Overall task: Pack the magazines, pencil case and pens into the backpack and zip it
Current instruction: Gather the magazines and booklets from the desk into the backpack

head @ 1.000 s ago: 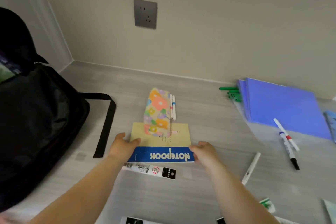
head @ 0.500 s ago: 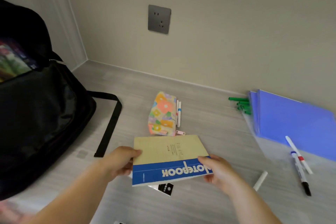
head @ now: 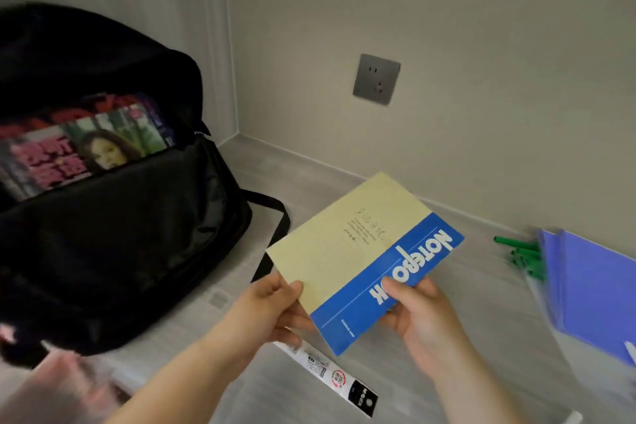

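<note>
1. We work on a pale grey wood-grain surface (head: 499, 303) that meets plain beige walls in a corner.
2. Nearest us, at the lower centre, a packaged pen strip (head: 332, 377) lies flat beneath our arms.
3. Just above it, our left hand (head: 272, 310) and right hand (head: 423, 317) each pinch a lower edge of the notebook (head: 351, 251), thumbs on top, holding it tilted off the surface.
4. At the left, the black backpack (head: 120, 251) stands unzipped, with a magazine (head: 86, 151) already in its mouth.
5. We judge the packing partly done: the notebook, the green pens (head: 523, 255) at the right and the zip remain. The pencil case is out of view.
6. Beside the pens lie blue folders (head: 599, 286); farthest off, a grey socket (head: 377, 78) sits on the wall.
</note>
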`<state>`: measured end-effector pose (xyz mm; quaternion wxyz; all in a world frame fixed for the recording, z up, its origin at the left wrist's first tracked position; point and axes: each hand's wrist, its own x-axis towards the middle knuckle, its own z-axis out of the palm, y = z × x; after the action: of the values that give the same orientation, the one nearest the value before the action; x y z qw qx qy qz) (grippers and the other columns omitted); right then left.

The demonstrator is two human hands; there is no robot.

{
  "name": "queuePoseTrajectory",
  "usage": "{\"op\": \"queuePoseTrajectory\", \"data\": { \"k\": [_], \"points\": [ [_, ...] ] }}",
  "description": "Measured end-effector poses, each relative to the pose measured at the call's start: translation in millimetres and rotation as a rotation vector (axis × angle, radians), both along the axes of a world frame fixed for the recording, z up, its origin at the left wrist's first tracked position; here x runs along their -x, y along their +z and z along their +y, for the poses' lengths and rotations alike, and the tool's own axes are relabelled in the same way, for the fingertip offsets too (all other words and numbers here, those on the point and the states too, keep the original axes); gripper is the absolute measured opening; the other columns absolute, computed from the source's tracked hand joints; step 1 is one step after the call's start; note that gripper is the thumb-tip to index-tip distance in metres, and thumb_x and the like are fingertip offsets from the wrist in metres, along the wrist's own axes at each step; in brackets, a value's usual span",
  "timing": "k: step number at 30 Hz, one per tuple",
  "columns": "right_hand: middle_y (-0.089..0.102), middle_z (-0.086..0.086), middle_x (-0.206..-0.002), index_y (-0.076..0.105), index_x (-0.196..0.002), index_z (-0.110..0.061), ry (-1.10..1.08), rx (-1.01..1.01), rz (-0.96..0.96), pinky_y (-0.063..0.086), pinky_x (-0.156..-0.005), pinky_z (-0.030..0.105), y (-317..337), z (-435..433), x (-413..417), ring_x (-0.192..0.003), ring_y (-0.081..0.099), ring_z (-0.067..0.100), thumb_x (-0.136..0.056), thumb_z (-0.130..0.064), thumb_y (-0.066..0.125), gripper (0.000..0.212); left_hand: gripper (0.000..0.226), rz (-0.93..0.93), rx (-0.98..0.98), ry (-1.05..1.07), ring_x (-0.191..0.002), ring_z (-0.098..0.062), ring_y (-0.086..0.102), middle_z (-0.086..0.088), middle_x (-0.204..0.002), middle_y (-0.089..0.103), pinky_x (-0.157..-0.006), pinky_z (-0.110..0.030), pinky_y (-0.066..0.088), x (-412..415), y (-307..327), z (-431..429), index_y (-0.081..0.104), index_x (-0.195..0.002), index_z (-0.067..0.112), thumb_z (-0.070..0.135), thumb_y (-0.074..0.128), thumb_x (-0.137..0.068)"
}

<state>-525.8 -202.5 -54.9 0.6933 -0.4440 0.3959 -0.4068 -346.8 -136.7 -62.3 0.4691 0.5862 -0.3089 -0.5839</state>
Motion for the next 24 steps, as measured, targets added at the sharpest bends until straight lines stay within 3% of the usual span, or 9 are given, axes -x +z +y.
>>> {"op": "queuePoseTrajectory", "data": {
  "k": [2, 5, 8, 10, 14, 17, 19, 22, 24],
  "points": [
    [0.074, -0.009, -0.067, 0.060, -0.090, -0.018, 0.002, 0.060, 0.039, 0.054, -0.046, 0.022, 13.2, -8.1, -18.5, -0.060, 0.068, 0.006, -0.087, 0.003, 0.045, 0.026, 0.029, -0.367, 0.010, -0.017, -0.052, -0.004, 0.065, 0.006, -0.054, 0.071, -0.047, -0.019, 0.048, -27.8, 11.5, 10.8, 0.058, -0.072, 0.016, 0.030, 0.043, -0.093],
    [0.070, -0.010, -0.056, 0.060, -0.078, -0.014, -0.019, 0.162, 0.185, 0.052, -0.043, 0.024, 34.1, -22.9, -50.0, -0.053, 0.065, 0.006, -0.085, -0.002, 0.052, 0.016, 0.024, -1.217, 0.073, 0.190, -0.064, -0.015, 0.065, 0.003, -0.066, 0.071, -0.050, -0.025, 0.044, -87.4, 30.4, 27.5, 0.064, -0.073, 0.022, 0.040, 0.054, -0.084],
    [0.069, -0.016, -0.053, 0.061, -0.066, -0.021, 0.026, 0.415, 0.349, 0.051, -0.052, 0.013, 59.4, -36.8, -97.9, -0.053, 0.063, -0.004, -0.082, 0.000, 0.057, 0.027, 0.014, -1.565, 0.275, 0.481, -0.080, -0.034, 0.067, -0.010, -0.081, 0.074, -0.065, -0.038, 0.051, -152.5, 43.0, 37.5, 0.071, -0.082, 0.012, 0.022, 0.072, -0.073],
    [0.066, -0.014, -0.062, 0.060, -0.064, -0.026, 0.100, 0.583, 0.387, 0.045, -0.051, 0.002, 80.7, -43.3, -136.8, -0.049, 0.058, -0.013, -0.081, 0.005, 0.057, 0.035, 0.032, -1.640, 0.137, 0.477, -0.102, -0.040, 0.061, -0.018, -0.102, 0.070, -0.088, -0.051, 0.045, -190.6, 42.0, 37.2, 0.066, -0.101, 0.006, 0.022, 0.071, -0.074],
    [0.062, -0.013, -0.075, 0.064, -0.070, -0.029, 0.182, 0.823, 0.408, 0.042, -0.057, -0.001, 116.5, -60.9, -215.9, -0.054, 0.056, -0.016, -0.080, 0.006, 0.057, 0.037, 0.054, -1.672, -0.152, 0.298, -0.127, -0.024, 0.044, -0.005, -0.131, 0.055, -0.110, -0.041, 0.022, -236.4, 33.7, 39.4, 0.042, -0.131, 0.019, 0.042, 0.054, -0.083],
    [0.062, -0.004, -0.087, 0.068, -0.097, -0.005, 0.221, 0.917, 0.501, 0.048, -0.070, 0.016, 133.5, -75.1, -270.4, -0.076, 0.057, 0.001, -0.082, 0.005, 0.054, 0.023, 0.043, -1.712, -0.143, 0.248, -0.106, -0.018, 0.061, 0.004, -0.114, 0.066, -0.090, -0.030, 0.042, -248.1, 29.2, 41.1, 0.046, -0.124, 0.029, 0.047, 0.047, -0.085],
    [0.062, -0.002, -0.077, 0.068, -0.096, -0.003, 0.339, 1.059, 0.684, 0.042, -0.063, 0.014, 140.6, -80.4, -299.7, -0.072, 0.053, 0.001, -0.082, 0.005, 0.053, 0.022, 0.027, -1.682, -0.057, 0.226, -0.082, -0.021, 0.069, 0.001, -0.091, 0.073, -0.066, -0.030, 0.052, -248.1, 28.5, 45.7, 0.059, -0.104, 0.028, 0.042, 0.057, -0.081],
    [0.066, 0.003, -0.079, 0.071, -0.090, -0.013, 0.533, 1.328, 1.050, 0.039, -0.060, 0.019, 138.2, -80.5, -336.9, -0.075, 0.057, 0.013, -0.080, 0.001, 0.052, 0.026, 0.029, -1.687, 0.132, 0.142, -0.033, -0.021, 0.058, -0.003, -0.039, 0.061, -0.030, -0.023, 0.040, -252.2, 24.3, 52.0, 0.067, -0.064, 0.019, 0.027, 0.087, -0.045],
    [0.068, 0.008, -0.088, 0.070, -0.092, -0.019, 0.608, 1.524, 1.305, 0.041, -0.062, 0.027, 129.0, -72.8, -360.0, -0.085, 0.060, 0.028, -0.078, -0.002, 0.050, 0.030, 0.035, -1.708, 0.177, 0.129, -0.023, -0.018, 0.051, -0.002, -0.031, 0.054, -0.026, -0.017, 0.030, -255.2, 26.7, 53.8, 0.068, -0.058, 0.019, 0.026, 0.091, -0.032]
  ]
}}
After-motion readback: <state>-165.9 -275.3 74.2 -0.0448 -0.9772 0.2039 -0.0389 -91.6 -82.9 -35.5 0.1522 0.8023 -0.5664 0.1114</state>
